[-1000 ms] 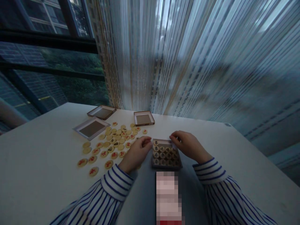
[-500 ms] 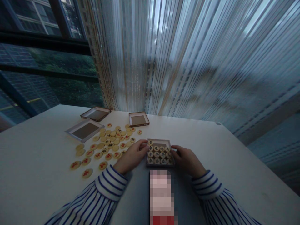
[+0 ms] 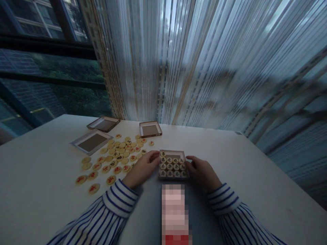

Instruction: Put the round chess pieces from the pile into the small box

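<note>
A shallow open box lies on the table in front of me, partly filled with round Chinese chess pieces marked in black. They sit in rows, and a single piece occupies the far left corner beside a bare strip of box floor. My left hand is closed at the box's left side, thumb and fingertips against the edge. On the opposite side, my right hand has its curled fingers at the right wall. Some of the fingertips are hidden behind the box and hands.
Loose chess pieces, some red-marked, some black-marked, some blank side up, are scattered left of my left hand. Behind them lie a pale tray and two brown-edged box parts, one left, one centre. A pixelated patch covers the near middle.
The whole view has shifted very slightly. My hands stay at the two sides of the box, and the pieces keep their arrangement.
</note>
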A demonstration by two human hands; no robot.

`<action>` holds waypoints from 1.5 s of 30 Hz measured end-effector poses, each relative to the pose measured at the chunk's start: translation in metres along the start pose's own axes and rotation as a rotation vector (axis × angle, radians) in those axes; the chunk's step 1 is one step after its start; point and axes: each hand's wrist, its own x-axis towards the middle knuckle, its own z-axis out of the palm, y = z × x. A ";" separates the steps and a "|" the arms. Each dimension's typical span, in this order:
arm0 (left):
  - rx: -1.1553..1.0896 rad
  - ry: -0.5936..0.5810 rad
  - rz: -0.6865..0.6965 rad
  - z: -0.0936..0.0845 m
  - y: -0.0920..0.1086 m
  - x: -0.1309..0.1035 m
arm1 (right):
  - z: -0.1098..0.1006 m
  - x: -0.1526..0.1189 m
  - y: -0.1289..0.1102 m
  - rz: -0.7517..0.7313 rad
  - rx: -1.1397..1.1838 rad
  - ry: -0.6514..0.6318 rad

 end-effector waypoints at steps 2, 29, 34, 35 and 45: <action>0.060 0.130 0.055 -0.002 -0.002 0.001 | -0.004 0.000 0.001 0.011 0.018 0.141; 0.963 0.323 0.584 -0.080 -0.072 -0.143 | 0.000 -0.016 -0.025 -0.499 0.021 0.161; 1.065 0.236 0.682 -0.065 -0.090 -0.159 | 0.005 -0.039 -0.070 -0.790 -0.070 -0.040; 1.088 0.220 0.693 -0.062 -0.092 -0.160 | 0.007 -0.043 -0.078 -0.809 -0.093 -0.074; 1.236 0.278 0.591 -0.059 -0.095 -0.158 | 0.031 -0.048 -0.122 -0.804 -0.229 -0.303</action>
